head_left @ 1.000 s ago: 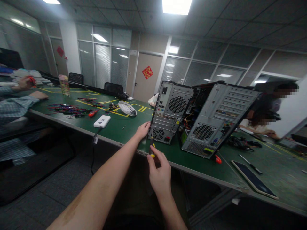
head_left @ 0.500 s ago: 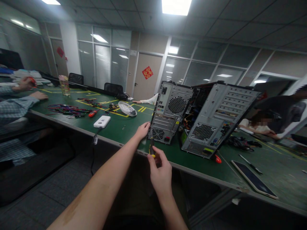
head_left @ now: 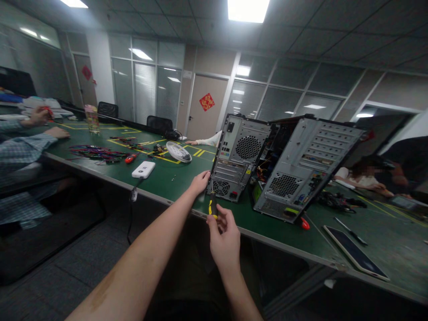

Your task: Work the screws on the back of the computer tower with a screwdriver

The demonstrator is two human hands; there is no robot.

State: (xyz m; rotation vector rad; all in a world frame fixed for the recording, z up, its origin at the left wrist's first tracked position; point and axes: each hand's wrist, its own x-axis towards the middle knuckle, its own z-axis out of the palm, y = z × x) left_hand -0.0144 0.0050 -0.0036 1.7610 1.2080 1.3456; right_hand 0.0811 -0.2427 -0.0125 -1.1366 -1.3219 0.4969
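My right hand (head_left: 224,234) is closed around the butt end of a black and yellow screwdriver (head_left: 213,207), held in front of the nearer desktop computer case (head_left: 230,167). The shaft points up at the lower left of the case's rear panel, beside the power supply fan grille; whether the tip touches a screw is too small to tell. Against the left side of that case rests my left hand (head_left: 200,182), fingers stretched forward and partly hidden. A second computer case (head_left: 284,187), its side open with wires inside, stands to the right.
On the green table (head_left: 160,189) lie a white power bank (head_left: 143,170) with a cable, bundled wires (head_left: 96,154), a red screwdriver (head_left: 130,158) and a white oval frame (head_left: 179,152). At right are a tablet (head_left: 356,253), a pen (head_left: 350,231) and black cables (head_left: 341,201). Other people sit at both sides.
The screwdriver handle has turned slightly in my right hand, showing more yellow. My left hand stays against the case. The view has shifted a little.
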